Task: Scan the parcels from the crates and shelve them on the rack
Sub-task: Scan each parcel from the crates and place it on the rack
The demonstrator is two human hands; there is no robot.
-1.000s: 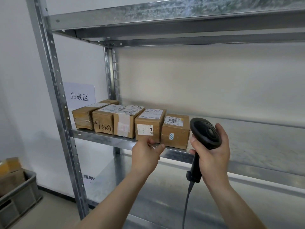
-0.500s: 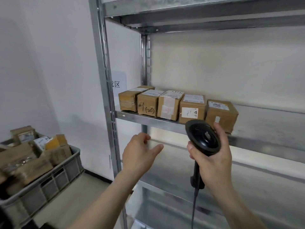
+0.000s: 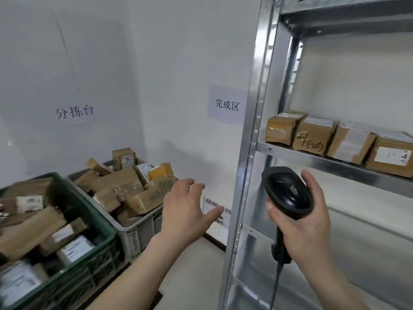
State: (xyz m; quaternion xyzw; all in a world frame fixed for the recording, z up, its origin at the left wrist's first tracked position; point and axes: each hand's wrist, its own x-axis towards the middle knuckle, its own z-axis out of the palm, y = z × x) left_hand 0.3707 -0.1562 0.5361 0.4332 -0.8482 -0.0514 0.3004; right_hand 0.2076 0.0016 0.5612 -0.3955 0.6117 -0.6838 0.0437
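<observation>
Starting at the left, we see the green crate (image 3: pixel 67 249) nearest us, heaped with parcels, and just right of it the grey crate (image 3: pixel 138 229), also piled high; we judge both still hold plenty to scan. Brown parcels (image 3: pixel 125 189) in the grey crate lie tumbled at odd angles, several with labels showing, which should make picking one easy enough.

Our left hand (image 3: pixel 185 209) hangs in the air to the right of the grey crate, fingers spread and relaxed, holding nothing; we read it as reaching for the next parcel. The closest parcel lies just left of and beyond the fingertips, not yet touched.

Further right stands the metal rack (image 3: pixel 248 153), its upright post between our two hands. Our right hand (image 3: pixel 304 222) is wrapped firmly round the black scanner (image 3: pixel 288 193), head up and cord trailing down, kept ready, we think, so the free hand can fetch. On the rack's shelf, far right, a row of shelved boxes (image 3: pixel 312 139) sits side by side near the front edge, well apart from either grip.
</observation>
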